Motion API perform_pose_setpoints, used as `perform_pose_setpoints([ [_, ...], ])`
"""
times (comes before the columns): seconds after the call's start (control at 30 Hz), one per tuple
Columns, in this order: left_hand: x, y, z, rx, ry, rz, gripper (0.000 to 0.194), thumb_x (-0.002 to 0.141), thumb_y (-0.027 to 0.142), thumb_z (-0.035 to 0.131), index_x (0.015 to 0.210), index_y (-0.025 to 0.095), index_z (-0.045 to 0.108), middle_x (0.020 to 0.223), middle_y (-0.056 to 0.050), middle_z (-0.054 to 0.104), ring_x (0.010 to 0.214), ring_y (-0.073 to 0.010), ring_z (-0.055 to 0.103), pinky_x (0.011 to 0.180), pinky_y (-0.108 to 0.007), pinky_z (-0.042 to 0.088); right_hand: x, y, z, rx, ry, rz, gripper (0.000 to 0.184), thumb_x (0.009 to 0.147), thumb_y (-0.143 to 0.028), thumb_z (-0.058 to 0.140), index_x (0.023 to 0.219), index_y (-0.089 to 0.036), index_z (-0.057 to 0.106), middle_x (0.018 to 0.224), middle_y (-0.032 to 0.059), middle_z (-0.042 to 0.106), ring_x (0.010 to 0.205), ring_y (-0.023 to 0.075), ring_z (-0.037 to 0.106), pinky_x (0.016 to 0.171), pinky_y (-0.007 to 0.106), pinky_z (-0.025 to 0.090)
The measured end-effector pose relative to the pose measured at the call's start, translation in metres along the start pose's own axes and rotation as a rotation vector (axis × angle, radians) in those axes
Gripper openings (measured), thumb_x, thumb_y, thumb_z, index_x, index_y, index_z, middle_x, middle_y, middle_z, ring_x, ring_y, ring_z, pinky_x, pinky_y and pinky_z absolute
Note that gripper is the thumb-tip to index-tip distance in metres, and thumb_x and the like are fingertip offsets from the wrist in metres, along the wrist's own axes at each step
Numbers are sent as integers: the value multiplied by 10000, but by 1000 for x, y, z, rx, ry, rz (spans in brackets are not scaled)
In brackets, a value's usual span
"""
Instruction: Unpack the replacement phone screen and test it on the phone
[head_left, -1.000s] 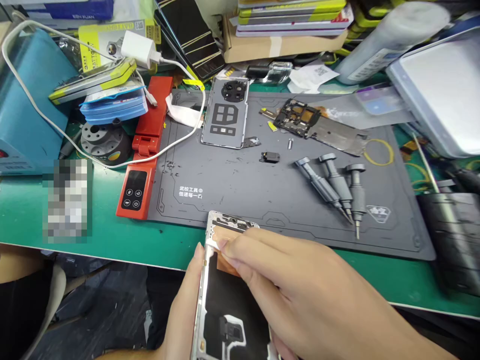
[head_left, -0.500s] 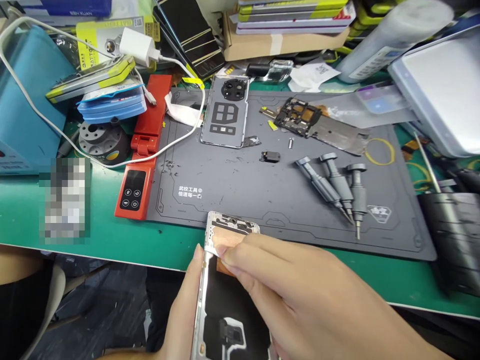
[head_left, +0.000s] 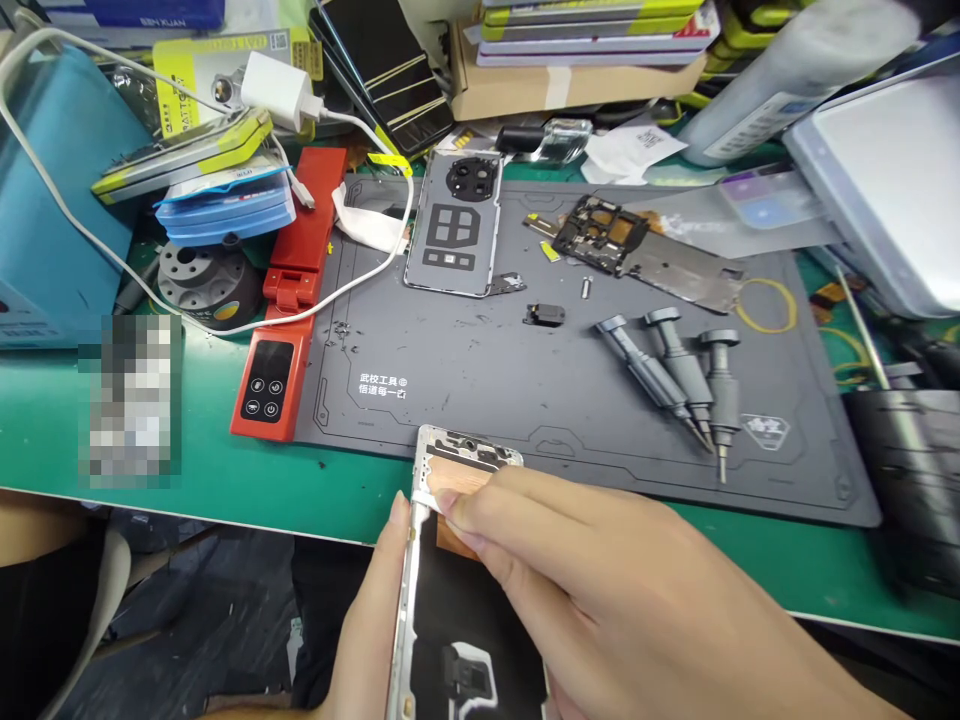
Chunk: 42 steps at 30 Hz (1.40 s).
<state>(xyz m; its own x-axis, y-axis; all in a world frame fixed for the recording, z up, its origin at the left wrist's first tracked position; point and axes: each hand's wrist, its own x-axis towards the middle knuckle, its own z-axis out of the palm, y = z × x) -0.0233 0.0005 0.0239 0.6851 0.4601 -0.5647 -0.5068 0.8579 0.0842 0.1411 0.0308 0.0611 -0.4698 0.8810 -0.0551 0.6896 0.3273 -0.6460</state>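
Note:
A stripped phone frame [head_left: 480, 590] with a silvery rim, a black inner face and a copper-coloured patch stands tilted at the mat's near edge. My left hand [head_left: 375, 610] is closed around its left side, thumb along the rim; its other fingers are mostly hidden. Over the copper patch, my right hand [head_left: 600, 570] has its fingertips pressed together in a pinch. Anything between those fingertips is hidden. On the grey mat [head_left: 465, 370] beyond lie a phone back cover [head_left: 454, 225], a small black part [head_left: 544, 315] and a metal plate with a black bracket [head_left: 607, 240].
Several grey screwdrivers [head_left: 682, 385] lie on the mat's right side. A red folding device [head_left: 271, 385] borders its left edge, with a white cable [head_left: 352, 290] looping across. Boxes [head_left: 577, 85] and a spray can [head_left: 795, 80] crowd the back of the green table [head_left: 225, 480].
The view has shifted very slightly. Both hands keep almost the same position on the phone frame, and the things on the mat lie as before.

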Motion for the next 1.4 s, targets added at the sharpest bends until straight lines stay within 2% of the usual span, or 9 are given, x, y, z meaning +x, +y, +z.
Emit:
perform_pose_setpoints([
  [0.23,-1,3,4,9,-13,-9,795,1003,759,428,1295,73,703,982,-167,813,1042,-365,779,994,-552,588,6,4,1,-64,20,97,325,1033,-117,392,800,-244,580,669,-30,586,520,174,568,494,306,413],
  [0.47,-8,9,1,-3,-7,-5,658,1055,661,420,1316,131,709,1017,-113,818,1116,-302,766,1078,-469,558,0,0,1,4,-7,-24,328,973,-32,357,835,-230,580,835,15,695,653,161,644,562,273,459],
  [0.6,-3,3,2,11,-10,-49,791,986,784,418,1133,94,775,899,-148,809,1030,-344,781,1001,-490,590,4,1,1,-24,-6,30,329,985,-52,362,805,-234,569,739,1,643,618,174,631,547,284,446],
  [0.77,0,-8,2,34,-35,-133,1046,820,997,289,773,72,775,658,-176,710,845,-376,778,940,-521,593,7,3,0,-48,-13,118,314,1013,-95,391,794,-241,563,682,-22,592,546,171,586,512,298,414],
  [0.87,-3,-4,1,34,-24,-137,1035,846,972,303,947,71,803,760,-177,753,895,-365,775,960,-513,585,3,2,-1,-4,-23,44,323,1009,-76,364,821,-247,563,724,-7,620,637,180,642,577,297,460],
  [1.0,-5,4,0,33,-1,-114,848,943,830,422,1243,111,757,960,-169,807,1004,-355,772,974,-486,585,3,1,-2,0,-26,13,339,1001,-55,340,819,-248,551,775,5,653,673,181,660,603,299,473],
  [1.13,-4,2,3,45,-10,-126,1025,904,920,298,1199,54,761,874,-193,797,926,-376,779,913,-509,599,8,4,-2,-42,0,101,309,1016,-98,390,772,-244,511,667,-32,572,532,162,562,500,293,397],
  [1.23,-3,-1,5,52,-21,-139,1144,854,976,202,1126,22,772,800,-210,779,849,-377,779,887,-523,598,8,5,-2,-33,-5,109,306,1014,-97,399,760,-241,493,670,-36,562,535,156,555,505,290,391],
  [1.4,-1,0,2,51,-7,-109,932,896,902,378,1198,105,757,882,-179,800,927,-376,774,901,-521,595,3,3,-3,38,-37,41,300,982,-51,363,810,-247,512,721,-25,610,626,166,616,581,291,442],
])
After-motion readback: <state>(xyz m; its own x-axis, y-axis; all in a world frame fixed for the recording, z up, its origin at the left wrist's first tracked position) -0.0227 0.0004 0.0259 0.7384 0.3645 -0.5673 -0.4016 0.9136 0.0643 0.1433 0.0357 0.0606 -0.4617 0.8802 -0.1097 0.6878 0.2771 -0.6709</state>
